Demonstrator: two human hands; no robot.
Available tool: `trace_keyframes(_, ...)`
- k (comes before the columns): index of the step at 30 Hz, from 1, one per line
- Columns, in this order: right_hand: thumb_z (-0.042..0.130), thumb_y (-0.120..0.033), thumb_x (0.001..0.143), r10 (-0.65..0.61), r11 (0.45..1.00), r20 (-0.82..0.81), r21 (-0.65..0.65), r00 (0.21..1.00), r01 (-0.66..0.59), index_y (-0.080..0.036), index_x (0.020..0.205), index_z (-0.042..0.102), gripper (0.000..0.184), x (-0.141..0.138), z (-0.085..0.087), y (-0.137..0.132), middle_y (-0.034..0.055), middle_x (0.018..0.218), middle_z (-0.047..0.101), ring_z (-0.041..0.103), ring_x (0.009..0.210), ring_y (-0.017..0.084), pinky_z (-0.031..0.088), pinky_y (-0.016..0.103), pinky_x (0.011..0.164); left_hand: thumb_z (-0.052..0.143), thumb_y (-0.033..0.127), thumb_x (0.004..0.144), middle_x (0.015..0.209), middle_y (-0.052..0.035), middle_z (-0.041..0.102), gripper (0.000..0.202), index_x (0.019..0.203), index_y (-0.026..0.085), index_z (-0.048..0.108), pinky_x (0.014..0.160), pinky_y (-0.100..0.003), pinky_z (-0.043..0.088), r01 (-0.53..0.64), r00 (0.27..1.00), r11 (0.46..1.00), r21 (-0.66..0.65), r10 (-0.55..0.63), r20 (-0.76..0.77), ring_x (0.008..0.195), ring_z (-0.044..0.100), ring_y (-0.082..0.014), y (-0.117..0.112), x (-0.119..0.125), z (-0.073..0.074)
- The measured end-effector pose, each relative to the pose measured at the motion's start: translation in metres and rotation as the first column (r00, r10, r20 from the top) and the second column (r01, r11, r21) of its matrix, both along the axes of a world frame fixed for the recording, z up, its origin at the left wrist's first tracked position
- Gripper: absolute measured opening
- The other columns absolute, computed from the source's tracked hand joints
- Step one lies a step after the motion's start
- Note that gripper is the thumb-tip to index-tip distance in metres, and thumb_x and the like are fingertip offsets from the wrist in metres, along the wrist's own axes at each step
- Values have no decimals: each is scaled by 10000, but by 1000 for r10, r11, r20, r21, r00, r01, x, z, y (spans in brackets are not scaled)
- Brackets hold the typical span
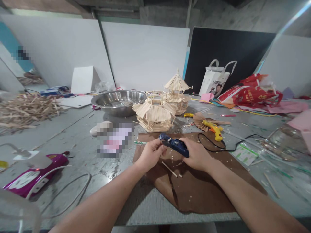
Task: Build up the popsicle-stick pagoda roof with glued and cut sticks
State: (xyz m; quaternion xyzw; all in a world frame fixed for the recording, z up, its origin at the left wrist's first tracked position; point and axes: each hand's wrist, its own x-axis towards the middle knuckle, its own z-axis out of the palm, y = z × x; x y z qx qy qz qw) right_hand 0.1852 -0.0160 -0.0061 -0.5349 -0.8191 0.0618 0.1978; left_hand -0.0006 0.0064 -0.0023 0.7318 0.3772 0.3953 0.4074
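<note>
My right hand (197, 154) is closed around a dark blue glue gun (174, 144), held over a brown mat (194, 191). My left hand (151, 153) is pinched at the gun's nozzle end, on something too small to make out. Short wooden sticks (170, 169) lie on the mat under my hands. Just beyond stand two pavilion models built of sticks, a wide low one (153, 113) and a taller one with a pointed roof (176, 91).
A steel bowl (119, 101) sits behind the models. A yellow glue gun (213, 127) with a black cord lies at right, near a glass jar (282, 142). A stick pile (26, 108) is at far left, a magenta device (34, 176) near left. Bags and paper fill the back right.
</note>
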Motion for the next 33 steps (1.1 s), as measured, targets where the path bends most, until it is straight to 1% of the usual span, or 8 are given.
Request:
trace_keyframes(7, 483, -162, 585, 45, 999, -22, 1, 999, -45, -150, 1117, 360, 546, 2, -1, 1, 95, 1061, 508, 495, 917, 221, 372, 332, 769, 443, 292, 765, 465, 59, 431, 245, 585, 128, 463, 403, -161, 243, 86, 995, 993, -85, -81, 61, 380, 315, -17, 3, -2, -3)
trace_keyframes(11, 492, -158, 579, 66, 998, -38, -2, 997, -66, -156, 1116, 358, 554, 3, -1, 2, 98, 1069, 495, 484, 926, 220, 364, 335, 782, 468, 312, 751, 449, 63, 438, 251, 585, 124, 468, 372, -156, 213, 101, 991, 982, -159, -86, 101, 345, 290, -5, 1, -2, -1)
trace_keyframes(14, 492, -149, 576, 84, 996, -53, -3, 995, -84, -158, 1119, 355, 561, 3, -2, 3, 99, 1069, 491, 475, 939, 218, 363, 334, 788, 481, 338, 737, 431, 57, 446, 276, 565, 121, 472, 346, -157, 187, 114, 986, 963, -243, -78, 149, 325, 280, -4, 0, -1, -1)
trace_keyframes(16, 490, -144, 577, 99, 995, -63, -2, 993, -100, -156, 1125, 350, 565, 4, -2, 3, 101, 1070, 488, 471, 949, 216, 361, 335, 794, 480, 355, 732, 414, 54, 441, 298, 550, 119, 479, 334, -157, 175, 116, 985, 953, -278, -74, 155, 316, 278, -7, 0, -1, -1)
trace_keyframes(21, 496, -145, 587, 107, 994, -57, 3, 993, -107, -153, 1128, 348, 560, 4, -2, 4, 100, 1056, 497, 478, 934, 213, 362, 334, 793, 482, 368, 724, 414, 51, 438, 318, 528, 117, 485, 328, -156, 170, 108, 992, 962, -250, -88, 92, 314, 280, -5, 1, -2, 2)
trace_keyframes(24, 497, -157, 597, 94, 996, -36, 11, 995, -94, -147, 1120, 358, 541, 5, -2, 4, 100, 1050, 503, 485, 921, 213, 367, 332, 782, 467, 373, 733, 404, 53, 421, 340, 509, 118, 474, 328, -158, 166, 125, 992, 957, -263, -114, 57, 313, 272, -5, 1, -3, 4)
trace_keyframes(28, 491, -172, 603, 73, 997, -4, 21, 997, -73, -135, 1119, 367, 532, 5, -3, 4, 104, 1048, 510, 494, 915, 220, 375, 332, 764, 457, 392, 737, 397, 54, 405, 357, 504, 122, 459, 332, -164, 165, 147, 989, 943, -299, -135, 60, 313, 264, -9, 2, -3, 3)
trace_keyframes(33, 495, -187, 599, 46, 999, 26, 23, 999, -47, -138, 1110, 380, 525, 4, -4, 4, 98, 1042, 527, 514, 890, 224, 382, 327, 742, 459, 412, 731, 415, 56, 408, 350, 532, 125, 460, 338, -170, 167, 166, 986, 939, -301, -152, 71, 320, 273, -13, 3, -3, 2)
